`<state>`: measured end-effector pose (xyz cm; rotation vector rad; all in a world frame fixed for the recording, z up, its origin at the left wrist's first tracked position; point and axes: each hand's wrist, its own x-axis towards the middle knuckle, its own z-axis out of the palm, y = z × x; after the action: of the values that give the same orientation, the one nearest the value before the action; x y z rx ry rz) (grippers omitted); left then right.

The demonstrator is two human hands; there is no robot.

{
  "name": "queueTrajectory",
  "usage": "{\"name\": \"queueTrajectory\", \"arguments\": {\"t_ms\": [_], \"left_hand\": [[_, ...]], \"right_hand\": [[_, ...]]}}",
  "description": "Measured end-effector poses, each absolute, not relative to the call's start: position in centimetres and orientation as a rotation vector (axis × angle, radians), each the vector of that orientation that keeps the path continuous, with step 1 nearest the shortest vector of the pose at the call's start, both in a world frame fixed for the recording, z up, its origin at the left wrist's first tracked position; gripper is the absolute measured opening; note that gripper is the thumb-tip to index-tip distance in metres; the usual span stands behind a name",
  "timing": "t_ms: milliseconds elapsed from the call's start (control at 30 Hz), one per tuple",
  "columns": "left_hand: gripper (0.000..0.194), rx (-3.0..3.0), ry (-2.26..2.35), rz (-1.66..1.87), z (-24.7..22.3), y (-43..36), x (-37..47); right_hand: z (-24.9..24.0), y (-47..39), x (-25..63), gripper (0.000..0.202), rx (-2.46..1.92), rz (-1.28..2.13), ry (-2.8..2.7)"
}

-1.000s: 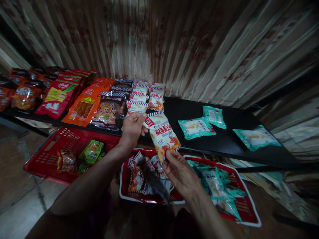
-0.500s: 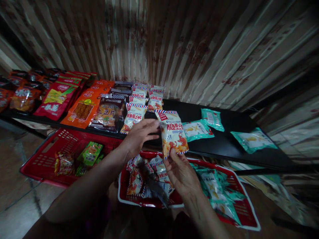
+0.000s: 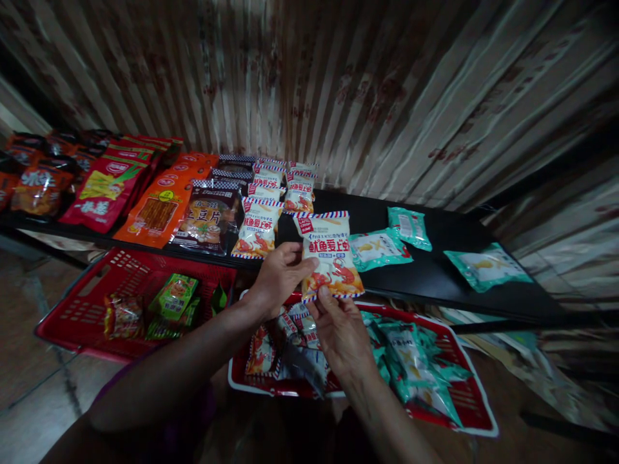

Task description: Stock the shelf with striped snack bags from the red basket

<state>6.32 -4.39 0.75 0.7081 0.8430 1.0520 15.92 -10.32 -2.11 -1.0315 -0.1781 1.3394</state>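
Red characters reading “鱿鱼爱上虾” run across the held packet (image 3: 331,258) and a matching bag (image 3: 257,227); the brown pouch (image 3: 204,219) beside it is labelled “土豆片”. Much of the smaller print is too blurred to read.

And the snack packet (image 3: 333,248) is held up at the front edge of the shelf (image 3: 435,274), plump and white, lettered in red, orange toward the base, stripe-trimmed at both ends, its printed face turned into view.

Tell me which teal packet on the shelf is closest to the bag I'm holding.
The leftmost teal packet on the shelf, just right of the held bag; the middle packet lies farther back, the rightmost packet farther right.
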Motion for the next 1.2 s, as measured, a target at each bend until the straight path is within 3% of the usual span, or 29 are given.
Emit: {"name": "queueTrajectory", "arguments": {"t_ms": [300,600,733,1200], "left_hand": [[0.021,0.738,0.874,1.100,0.3,-3.7,5.8],[0.021,0.733,0.930,1.157,-0.3,-4.0,6.5],[0.022,0.720,0.912,1.124,-0.3,-4.4,6.9],[0.021,0.842,0.944,1.093,0.5,-3.9,6.1]], "right_hand": [[-1.4,-9.9,17.1,0.027,-1.068,1.288,-0.293],[0.2,-10.8,16.6,0.028,-1.042,1.490,-0.195],[1.1,-11.3,16.5,0.024,-1.035,1.421,-0.247],[0.1,-11.0,17.4,0.038,-1.122,1.275,-0.335]]}}
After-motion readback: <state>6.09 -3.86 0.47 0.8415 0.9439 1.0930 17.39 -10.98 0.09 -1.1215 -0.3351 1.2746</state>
